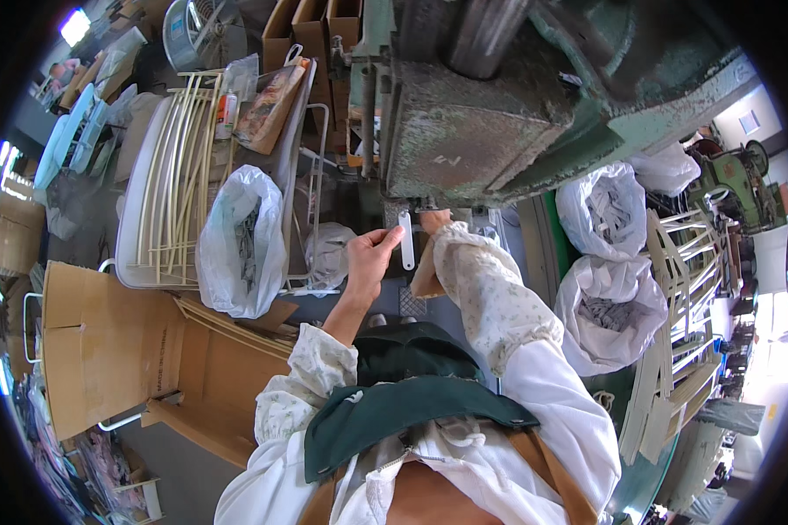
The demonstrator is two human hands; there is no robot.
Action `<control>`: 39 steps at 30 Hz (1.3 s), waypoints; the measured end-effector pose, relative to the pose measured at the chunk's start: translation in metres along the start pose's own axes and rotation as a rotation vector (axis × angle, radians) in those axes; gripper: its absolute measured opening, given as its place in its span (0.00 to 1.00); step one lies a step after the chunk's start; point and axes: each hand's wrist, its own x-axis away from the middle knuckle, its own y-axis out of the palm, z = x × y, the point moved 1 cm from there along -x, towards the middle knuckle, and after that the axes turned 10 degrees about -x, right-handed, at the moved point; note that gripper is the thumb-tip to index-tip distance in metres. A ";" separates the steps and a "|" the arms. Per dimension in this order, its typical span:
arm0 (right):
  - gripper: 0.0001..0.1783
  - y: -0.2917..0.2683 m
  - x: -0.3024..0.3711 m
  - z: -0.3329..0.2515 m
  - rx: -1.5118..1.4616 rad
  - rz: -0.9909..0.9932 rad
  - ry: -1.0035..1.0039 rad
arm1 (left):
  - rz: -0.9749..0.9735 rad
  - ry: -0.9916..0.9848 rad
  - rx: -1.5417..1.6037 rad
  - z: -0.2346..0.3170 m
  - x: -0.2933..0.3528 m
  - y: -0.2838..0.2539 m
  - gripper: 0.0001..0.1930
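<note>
My left hand [369, 262] pinches a flat, pale metal strip [407, 245] with rounded ends and a small hole at its near end. The strip stands nearly lengthwise, its far end close under the worn green press machine [473, 131]. To the right of it, my right hand [433, 220] reaches in at the lower edge of the press. Its fingers are hidden by the machine, so what they hold or touch does not show. Patterned sleeve covers lie over both forearms.
Left stands a white table [136, 210] bearing long thin rods and a white plastic bag [245, 241] of metal pieces. An open cardboard box [114, 350] sits nearer. On the right are white bags [611, 315] of metal strips beside stacked pale slats [674, 350].
</note>
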 end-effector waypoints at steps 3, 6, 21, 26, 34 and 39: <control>0.13 0.008 -0.004 0.008 -0.001 -0.026 -0.027 | 0.001 0.030 -0.010 0.003 0.003 -0.002 0.11; 0.14 0.003 -0.004 0.021 -0.017 -0.053 -0.047 | 0.079 0.086 -0.137 0.002 0.017 -0.008 0.10; 0.21 -0.002 0.020 0.073 -0.110 -0.171 -0.132 | 0.675 0.320 -1.408 -0.103 -0.067 -0.365 0.16; 0.23 0.009 0.026 0.081 -0.169 -0.205 -0.170 | 0.719 0.407 -1.228 -0.111 -0.119 -0.331 0.16; 0.25 0.005 0.021 0.099 -0.169 -0.204 -0.162 | 0.946 0.287 -1.471 -0.068 -0.180 -0.278 0.20; 0.24 -0.005 0.010 0.097 -0.141 -0.200 -0.126 | 0.951 0.553 -1.400 -0.085 -0.198 -0.290 0.12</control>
